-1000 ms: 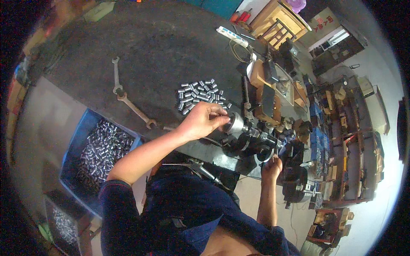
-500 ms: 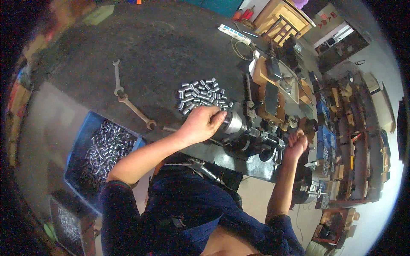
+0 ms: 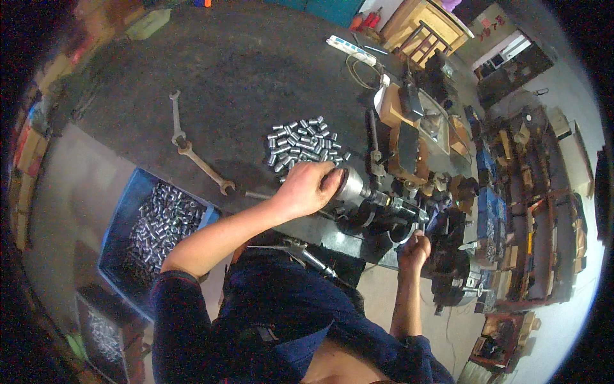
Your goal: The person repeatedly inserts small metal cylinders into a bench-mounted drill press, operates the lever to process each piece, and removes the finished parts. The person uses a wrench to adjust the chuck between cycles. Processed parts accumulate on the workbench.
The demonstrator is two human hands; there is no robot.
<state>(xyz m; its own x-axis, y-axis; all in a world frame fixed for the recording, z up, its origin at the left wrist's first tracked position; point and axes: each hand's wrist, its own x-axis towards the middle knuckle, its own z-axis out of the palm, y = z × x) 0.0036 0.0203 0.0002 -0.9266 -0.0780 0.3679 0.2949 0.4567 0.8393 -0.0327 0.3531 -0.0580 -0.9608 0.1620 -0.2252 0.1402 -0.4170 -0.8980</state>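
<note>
A small bench machine (image 3: 390, 208) with a silvery tapered chuck (image 3: 352, 187) sits near the table's front edge. My left hand (image 3: 308, 190) is closed at the chuck's open left end, thumb bent against the fingers; whatever it grips is hidden. At the machine's right end, my right hand (image 3: 414, 249) is curled closed, beside its handle parts, and its fingers cover what they hold. Just beyond my left hand lies a loose pile of short shiny metal cylinders (image 3: 306, 142) on the dark tabletop (image 3: 217, 70).
A blue bin (image 3: 115, 221) of similar metal pieces stands at the left, with another box (image 3: 102, 333) below it. Two open-end wrenches (image 3: 206, 168) lie on the table. Cardboard boxes (image 3: 406, 150) and a white power strip (image 3: 350, 48) are farther back; shelves (image 3: 537, 224) stand right.
My right hand has come down and left, closer to my body, along the machine's right end. My left hand stays at the chuck with barely any shift.
</note>
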